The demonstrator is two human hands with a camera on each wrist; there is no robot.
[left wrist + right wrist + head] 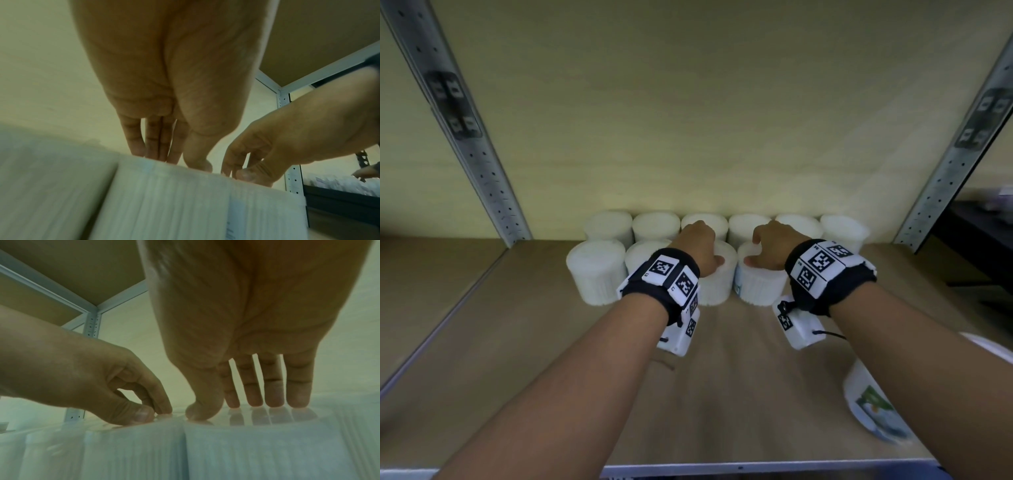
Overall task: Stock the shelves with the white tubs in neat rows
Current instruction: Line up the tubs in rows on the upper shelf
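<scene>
Shelf (482,342) space nearest the front is being taken by one tub lying on its side (873,407) at the right. Farther in, two front-row tubs are being touched on top: one (717,284) by the left hand (698,246), one (756,284) by the right hand (774,245), straight fingers down, nothing gripped. Behind, a back row (657,226) is standing against the wall.

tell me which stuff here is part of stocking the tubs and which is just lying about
Part of the job:
- back row of white tubs
- front row of white tubs
- left hand and right hand, each touching a front tub's lid
- shelf

Lying about:
- labelled container at the shelf's front right
</scene>
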